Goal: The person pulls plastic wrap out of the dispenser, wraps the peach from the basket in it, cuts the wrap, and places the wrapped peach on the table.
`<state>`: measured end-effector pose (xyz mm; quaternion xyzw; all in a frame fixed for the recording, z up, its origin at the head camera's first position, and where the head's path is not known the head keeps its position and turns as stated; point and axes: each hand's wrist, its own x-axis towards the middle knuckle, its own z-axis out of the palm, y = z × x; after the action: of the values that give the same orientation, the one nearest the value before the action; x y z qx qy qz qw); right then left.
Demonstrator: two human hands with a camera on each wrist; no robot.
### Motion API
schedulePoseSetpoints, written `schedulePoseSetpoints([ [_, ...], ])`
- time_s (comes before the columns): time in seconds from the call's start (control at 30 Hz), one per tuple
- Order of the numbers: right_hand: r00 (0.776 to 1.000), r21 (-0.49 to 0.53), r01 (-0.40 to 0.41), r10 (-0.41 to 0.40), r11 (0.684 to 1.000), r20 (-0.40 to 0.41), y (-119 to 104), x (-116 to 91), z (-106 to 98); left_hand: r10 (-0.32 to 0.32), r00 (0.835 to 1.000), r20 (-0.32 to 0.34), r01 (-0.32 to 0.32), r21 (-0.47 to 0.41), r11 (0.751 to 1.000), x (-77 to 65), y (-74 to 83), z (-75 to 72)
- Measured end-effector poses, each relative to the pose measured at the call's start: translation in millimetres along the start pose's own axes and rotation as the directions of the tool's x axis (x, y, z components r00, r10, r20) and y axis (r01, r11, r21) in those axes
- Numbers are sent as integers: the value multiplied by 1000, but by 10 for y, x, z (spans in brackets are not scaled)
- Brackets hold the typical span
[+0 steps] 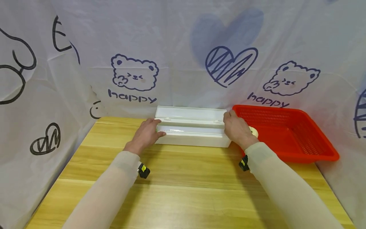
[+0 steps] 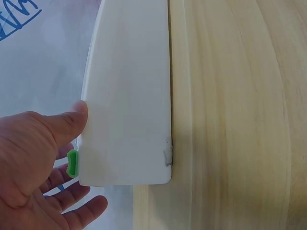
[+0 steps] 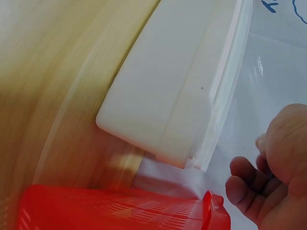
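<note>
white plastic box runs left-right between hands: left hand at left end, fingers extended; right hand at right end, fingers curled, grip indeterminable.

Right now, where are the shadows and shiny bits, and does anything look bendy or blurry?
Head view: soft shadows on the wooden table, a small glint in the open white box; left wrist view: one long edge of the box looks bowed, perhaps from the lens; right wrist view: dim patches on the table, and the right hand looks slightly soft.
</note>
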<state>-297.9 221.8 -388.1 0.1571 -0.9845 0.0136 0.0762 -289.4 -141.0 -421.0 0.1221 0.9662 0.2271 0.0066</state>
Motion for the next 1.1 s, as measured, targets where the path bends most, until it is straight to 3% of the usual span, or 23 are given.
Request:
schedulePoseSetpoints([
  [0.23,1000,8,-7,7,1000,-19,4,6,1,35,999,24,-36,31,999,-4,0,-66],
  [0.63,998,63,-59,60,996,-11,37,8,6,148,987,-62,-129,242,962,68,49,-44],
  [0.9,997,85,-79,80,993,-12,27,2,4,152,976,-156,-110,249,962,108,26,-34],
  [1.1,996,74,-82,83,994,-15,41,5,13,111,979,-170,-82,170,982,134,53,-80],
])
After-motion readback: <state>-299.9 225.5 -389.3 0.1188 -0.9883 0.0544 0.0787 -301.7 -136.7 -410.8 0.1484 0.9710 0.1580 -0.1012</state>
